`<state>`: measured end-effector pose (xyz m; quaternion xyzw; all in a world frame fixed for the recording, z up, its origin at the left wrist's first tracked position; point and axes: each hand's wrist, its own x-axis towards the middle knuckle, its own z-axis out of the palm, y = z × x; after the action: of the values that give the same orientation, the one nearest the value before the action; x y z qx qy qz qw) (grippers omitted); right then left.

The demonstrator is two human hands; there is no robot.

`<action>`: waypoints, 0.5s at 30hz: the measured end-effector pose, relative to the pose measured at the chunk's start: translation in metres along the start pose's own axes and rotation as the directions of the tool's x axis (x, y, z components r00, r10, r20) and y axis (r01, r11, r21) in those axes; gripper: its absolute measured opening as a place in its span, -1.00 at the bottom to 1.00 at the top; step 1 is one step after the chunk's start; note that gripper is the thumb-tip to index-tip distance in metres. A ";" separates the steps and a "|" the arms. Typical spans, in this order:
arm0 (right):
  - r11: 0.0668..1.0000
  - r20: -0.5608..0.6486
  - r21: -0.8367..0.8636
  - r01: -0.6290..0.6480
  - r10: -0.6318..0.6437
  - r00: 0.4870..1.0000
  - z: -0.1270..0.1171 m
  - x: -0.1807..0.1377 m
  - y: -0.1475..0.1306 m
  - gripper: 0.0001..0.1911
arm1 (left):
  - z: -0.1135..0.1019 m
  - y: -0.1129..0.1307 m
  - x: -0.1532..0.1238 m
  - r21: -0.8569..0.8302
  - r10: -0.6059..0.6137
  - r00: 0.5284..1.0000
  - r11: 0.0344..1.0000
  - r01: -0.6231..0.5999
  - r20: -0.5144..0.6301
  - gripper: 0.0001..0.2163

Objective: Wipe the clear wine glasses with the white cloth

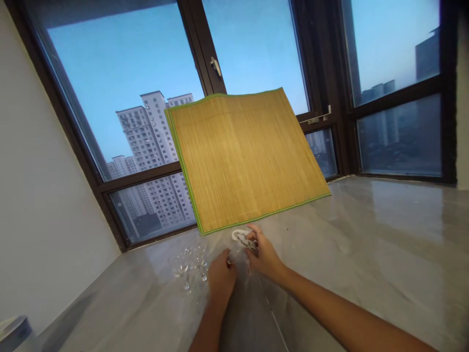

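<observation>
My left hand (223,275) has its fingers closed on the near side of a clear plastic bag (240,257). Close by on the right, my right hand (264,254) pinches a white looped bundle (240,235), which looks like cord, at the far end of the bag. Part of the bundle is hidden by my fingers. Left of my left hand, several small clear glass-like pieces (186,274) rest on the marble-look sill (330,254). Just beyond my hands, a bamboo mat (249,156) with green edging leans upright against the window.
A thin pale line (276,322) runs along the sill below my hands. A white wall (44,161) bounds the left side. Dark window frames (200,44) with a handle (216,66) rise behind the mat. A white cylindrical container (16,335) stands at the lower left corner.
</observation>
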<state>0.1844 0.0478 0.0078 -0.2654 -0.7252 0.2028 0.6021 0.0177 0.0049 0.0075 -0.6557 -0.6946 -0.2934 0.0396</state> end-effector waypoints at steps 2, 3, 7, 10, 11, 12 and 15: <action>0.997 0.012 0.081 -0.005 0.004 1.000 0.001 -0.001 -0.001 -0.27 | -0.001 -0.001 0.000 -0.007 -0.010 1.000 1.000 0.010 -0.005 -0.56; 0.995 0.008 0.100 -0.005 0.005 1.000 0.001 -0.001 -0.002 -0.25 | -0.001 -0.002 0.000 -0.015 -0.010 1.000 1.000 0.010 -0.006 -0.57; 1.000 -0.070 0.017 0.015 -0.013 0.997 0.001 0.001 0.000 -0.19 | -0.001 -0.003 0.000 -0.048 -0.008 1.000 0.999 0.007 -0.014 -0.56; 0.996 -0.104 -0.081 0.024 -0.032 0.994 -0.001 0.004 0.001 -0.22 | 0.000 -0.004 -0.001 -0.061 0.001 1.000 0.998 -0.002 -0.013 -0.55; 0.994 -0.101 -0.108 0.029 -0.040 0.994 -0.002 0.005 0.001 -0.23 | -0.001 -0.004 -0.001 -0.063 0.007 1.000 0.998 -0.008 -0.014 -0.54; 0.990 -0.095 -0.134 0.038 -0.051 0.994 -0.003 0.007 0.001 -0.23 | -0.002 -0.004 -0.001 -0.062 0.013 1.000 0.998 -0.014 -0.019 -0.55; 0.977 -0.077 -0.204 0.056 -0.074 0.994 -0.009 0.011 0.000 -0.21 | -0.005 -0.003 0.000 -0.056 0.026 0.999 0.998 -0.028 -0.039 -0.58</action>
<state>0.1915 0.0545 0.0177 -0.3095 -0.7242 0.0970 0.6086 0.0132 0.0026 0.0099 -0.6603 -0.6761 -0.3247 0.0382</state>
